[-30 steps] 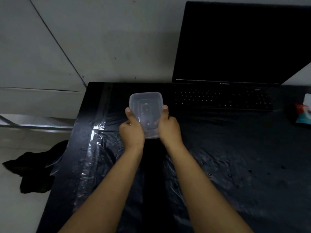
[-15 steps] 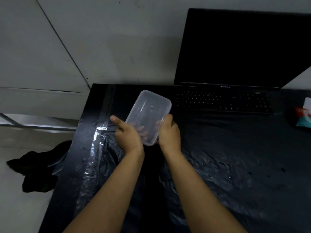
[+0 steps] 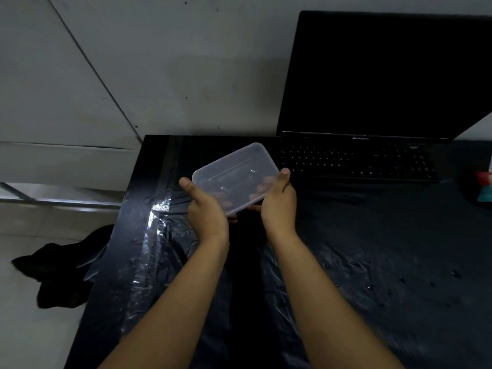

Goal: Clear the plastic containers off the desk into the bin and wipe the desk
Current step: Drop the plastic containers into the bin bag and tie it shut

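One clear plastic container [image 3: 235, 177] (tilted) in two hands, left hand [image 3: 206, 213] and right hand [image 3: 279, 206], fingers [image 3: 263, 187] curled beneath it.

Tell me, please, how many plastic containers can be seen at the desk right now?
1: a clear plastic container, held above the desk between the left hand and right hand. Others may lie out of frame.

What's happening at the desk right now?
A person holds a clear plastic container in both hands above the black desk, tilted, with the left hand at its near-left corner and the right hand at its right end. It looks empty. The desk is covered with wrinkled plastic sheet carrying water drops, so wiping is not done. An open laptop sits behind. No bin is clearly visible.
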